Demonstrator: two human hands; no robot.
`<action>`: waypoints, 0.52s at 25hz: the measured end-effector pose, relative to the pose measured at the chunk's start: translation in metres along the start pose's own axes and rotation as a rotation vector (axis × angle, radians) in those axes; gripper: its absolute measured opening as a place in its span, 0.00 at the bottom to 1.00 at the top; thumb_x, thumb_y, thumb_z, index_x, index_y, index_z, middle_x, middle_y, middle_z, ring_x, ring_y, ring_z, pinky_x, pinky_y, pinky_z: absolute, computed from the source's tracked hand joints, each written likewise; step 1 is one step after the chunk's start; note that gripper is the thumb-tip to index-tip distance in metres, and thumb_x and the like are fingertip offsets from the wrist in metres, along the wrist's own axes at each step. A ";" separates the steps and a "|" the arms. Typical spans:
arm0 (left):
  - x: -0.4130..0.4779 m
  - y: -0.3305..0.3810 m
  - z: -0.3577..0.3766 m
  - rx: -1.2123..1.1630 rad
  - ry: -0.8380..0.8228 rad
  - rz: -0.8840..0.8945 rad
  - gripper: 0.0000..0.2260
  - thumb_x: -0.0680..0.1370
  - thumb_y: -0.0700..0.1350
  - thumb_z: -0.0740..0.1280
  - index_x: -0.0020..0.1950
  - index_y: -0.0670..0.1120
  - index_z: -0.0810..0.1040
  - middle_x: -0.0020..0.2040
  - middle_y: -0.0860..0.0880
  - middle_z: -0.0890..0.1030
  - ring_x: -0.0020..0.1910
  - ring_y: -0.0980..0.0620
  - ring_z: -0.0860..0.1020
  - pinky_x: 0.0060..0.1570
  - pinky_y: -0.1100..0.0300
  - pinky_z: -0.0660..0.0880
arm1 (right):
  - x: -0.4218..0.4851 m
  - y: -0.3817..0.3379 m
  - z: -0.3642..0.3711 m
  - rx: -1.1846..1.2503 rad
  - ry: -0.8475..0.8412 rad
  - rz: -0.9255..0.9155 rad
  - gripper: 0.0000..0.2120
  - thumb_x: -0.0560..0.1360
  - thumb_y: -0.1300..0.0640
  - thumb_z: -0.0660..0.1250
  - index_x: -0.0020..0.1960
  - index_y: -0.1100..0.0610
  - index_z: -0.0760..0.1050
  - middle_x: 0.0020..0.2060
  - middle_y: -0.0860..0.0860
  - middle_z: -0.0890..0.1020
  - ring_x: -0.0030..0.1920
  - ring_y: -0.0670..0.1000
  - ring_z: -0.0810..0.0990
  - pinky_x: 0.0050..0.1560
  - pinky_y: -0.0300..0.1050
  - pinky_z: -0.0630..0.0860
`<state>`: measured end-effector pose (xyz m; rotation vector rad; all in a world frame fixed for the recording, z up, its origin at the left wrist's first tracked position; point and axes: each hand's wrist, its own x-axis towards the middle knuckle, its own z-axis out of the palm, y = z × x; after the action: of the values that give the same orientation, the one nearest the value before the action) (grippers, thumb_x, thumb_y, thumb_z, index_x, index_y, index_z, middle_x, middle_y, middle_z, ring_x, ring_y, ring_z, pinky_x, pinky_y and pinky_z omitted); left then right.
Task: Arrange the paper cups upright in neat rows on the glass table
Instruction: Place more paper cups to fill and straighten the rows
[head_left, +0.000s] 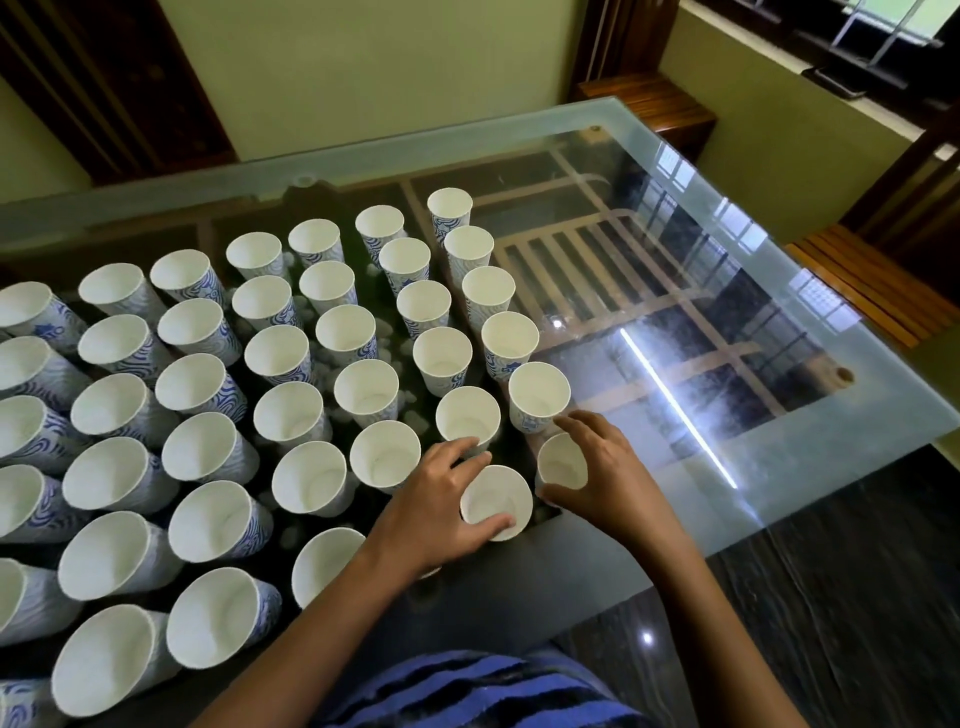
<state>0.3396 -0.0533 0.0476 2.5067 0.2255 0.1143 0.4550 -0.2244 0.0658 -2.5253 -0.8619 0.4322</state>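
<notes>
Several white paper cups with blue wave print stand upright in rows across the left and middle of the glass table (675, 218). My left hand (436, 509) grips one cup (496, 501) near the table's front edge, thumb and fingers curled round its rim. My right hand (597, 467) holds a second cup (560, 461) just to the right of it, fingers wrapped round its far side. Both cups stand upright at the near end of the two rightmost rows. Behind the right hand stands another cup (539, 392).
The right half of the glass table reflects windows and a light strip. Wooden benches (872, 280) stand beyond the right edge and a wooden bench (649, 104) at the far corner. A dark stone floor (831, 597) lies to my right.
</notes>
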 end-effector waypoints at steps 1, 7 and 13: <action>0.006 -0.002 -0.004 0.007 0.022 -0.017 0.28 0.66 0.55 0.75 0.61 0.42 0.76 0.64 0.43 0.75 0.63 0.46 0.72 0.62 0.57 0.67 | 0.006 -0.003 -0.002 0.014 0.015 -0.011 0.35 0.69 0.49 0.73 0.72 0.53 0.63 0.70 0.51 0.65 0.70 0.52 0.63 0.68 0.46 0.65; 0.049 -0.019 -0.023 0.063 0.055 -0.110 0.30 0.68 0.54 0.73 0.66 0.42 0.72 0.68 0.45 0.70 0.67 0.47 0.67 0.67 0.54 0.65 | 0.055 -0.018 -0.008 0.042 0.065 -0.035 0.31 0.71 0.51 0.71 0.70 0.55 0.65 0.71 0.53 0.64 0.71 0.54 0.62 0.68 0.48 0.64; 0.061 -0.025 -0.015 0.059 -0.023 -0.154 0.34 0.67 0.57 0.73 0.69 0.44 0.69 0.69 0.47 0.69 0.68 0.49 0.66 0.67 0.56 0.63 | 0.080 -0.019 -0.004 -0.021 -0.015 -0.011 0.35 0.70 0.51 0.72 0.72 0.55 0.62 0.72 0.54 0.63 0.72 0.54 0.60 0.69 0.49 0.64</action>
<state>0.3938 -0.0135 0.0466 2.5373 0.4169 0.0169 0.5079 -0.1608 0.0669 -2.5384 -0.8902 0.4409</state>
